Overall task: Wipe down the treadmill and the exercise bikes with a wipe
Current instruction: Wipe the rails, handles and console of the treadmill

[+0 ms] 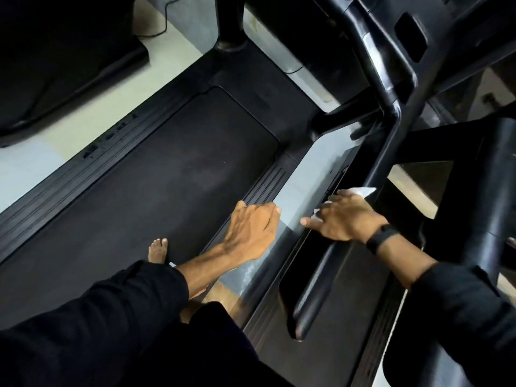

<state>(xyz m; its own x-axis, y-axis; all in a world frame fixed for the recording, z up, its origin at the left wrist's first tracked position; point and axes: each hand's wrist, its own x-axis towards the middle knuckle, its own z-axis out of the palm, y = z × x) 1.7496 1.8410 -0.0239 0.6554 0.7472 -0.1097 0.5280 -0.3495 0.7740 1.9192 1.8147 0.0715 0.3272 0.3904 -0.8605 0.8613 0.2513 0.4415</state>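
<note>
I look down on a black treadmill with a dark belt (153,177) and a grey side strip (298,188) along its right. My right hand (346,219), with a black band at the wrist, lies with spread fingers on a white wipe (363,191) and presses it onto the treadmill's black handrail (315,280). Bits of the wipe peek out beyond the fingertips and near the thumb. My left hand (252,230) hangs over the right foot rail with loosely curled fingers and holds nothing.
A bare foot (159,250) stands on the belt near its right edge. The black console frame and uprights (391,88) cross the upper right. Another dark machine (55,65) sits at the upper left on a pale floor (92,113), with a thin cable (164,20) beside it.
</note>
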